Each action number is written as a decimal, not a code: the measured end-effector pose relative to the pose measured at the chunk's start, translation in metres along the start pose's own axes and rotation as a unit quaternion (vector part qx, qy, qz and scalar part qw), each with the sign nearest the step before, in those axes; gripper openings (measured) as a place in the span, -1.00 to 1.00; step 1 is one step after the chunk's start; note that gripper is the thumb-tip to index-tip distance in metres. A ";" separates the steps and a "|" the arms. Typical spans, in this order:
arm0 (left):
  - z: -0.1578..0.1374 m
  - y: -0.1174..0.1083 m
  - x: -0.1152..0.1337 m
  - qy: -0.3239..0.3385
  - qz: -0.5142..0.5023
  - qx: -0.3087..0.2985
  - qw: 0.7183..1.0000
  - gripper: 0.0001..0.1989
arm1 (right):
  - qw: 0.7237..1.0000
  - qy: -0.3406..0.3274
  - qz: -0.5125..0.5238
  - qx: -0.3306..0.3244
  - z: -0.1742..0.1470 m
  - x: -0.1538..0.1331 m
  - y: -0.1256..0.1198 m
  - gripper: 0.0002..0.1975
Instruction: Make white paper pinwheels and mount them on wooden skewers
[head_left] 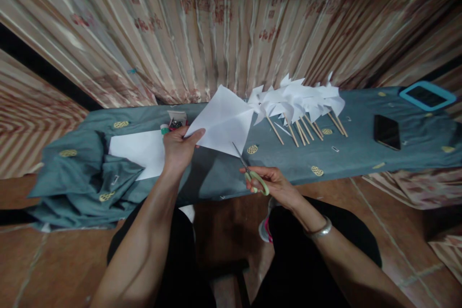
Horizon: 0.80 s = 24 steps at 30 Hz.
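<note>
My left hand (180, 148) pinches a white square of paper (224, 120) at its left corner, the thumb lying on top. The sheet is raised above the cloth, turned like a diamond. In my right hand (269, 180) are scissors (260, 185) with light green handles, my fingers around the loops. Their blades point up and left and meet the paper near its lower corner; how far apart they are is hard to tell. Right of the sheet lies a row of white paper pinwheels (299, 98) on wooden sticks, overlapping one another.
A grey-green cloth (346, 154) covers the narrow table. More white paper (137, 147) lies at left, partly under bunched cloth. Behind my left hand stands a small box (177, 118) of small items. A dark phone (387, 131) and a blue-framed tablet (428, 95) lie at right. Curtains (224, 24) hang behind.
</note>
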<state>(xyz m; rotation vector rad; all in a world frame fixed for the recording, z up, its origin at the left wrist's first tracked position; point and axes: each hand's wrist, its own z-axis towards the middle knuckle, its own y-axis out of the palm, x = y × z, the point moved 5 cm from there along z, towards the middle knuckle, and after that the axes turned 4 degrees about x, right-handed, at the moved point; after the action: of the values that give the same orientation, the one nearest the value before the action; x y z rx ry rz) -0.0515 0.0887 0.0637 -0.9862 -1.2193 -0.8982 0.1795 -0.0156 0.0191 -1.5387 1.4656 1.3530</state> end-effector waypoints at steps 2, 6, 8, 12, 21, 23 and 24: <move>0.000 0.000 0.000 -0.003 0.000 0.000 1.000 -0.76 | 1.000 0.002 -0.002 0.004 0.000 0.000 0.000 -0.55; -0.001 0.000 0.002 -0.006 0.010 0.004 1.000 -0.77 | 1.000 0.006 -0.001 0.017 0.000 -0.001 0.001 -0.52; -0.002 0.000 0.003 -0.006 0.011 0.004 1.000 -0.78 | 1.000 0.007 -0.001 0.021 0.000 -0.001 0.002 -0.52; -0.002 0.000 0.003 -0.010 0.008 0.004 1.000 -0.78 | 1.000 0.007 0.002 0.029 0.000 -0.001 0.002 -0.50; 0.000 0.000 0.001 -0.007 0.010 0.007 1.000 -0.76 | 0.999 -0.009 0.000 0.043 0.001 0.002 0.002 -0.53; 0.000 0.000 0.000 -0.005 0.011 0.006 1.000 -0.77 | 0.999 -0.013 0.003 0.043 0.001 0.002 0.003 -0.55; 0.001 0.000 0.000 -0.005 0.013 0.006 1.000 -0.78 | 0.999 -0.015 0.004 0.043 0.001 0.002 0.003 -0.55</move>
<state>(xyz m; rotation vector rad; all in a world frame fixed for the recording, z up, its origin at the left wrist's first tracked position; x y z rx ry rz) -0.0516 0.0892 0.0640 -0.9959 -1.2160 -0.8663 0.1764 -0.0158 0.0174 -1.4542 1.4939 1.2954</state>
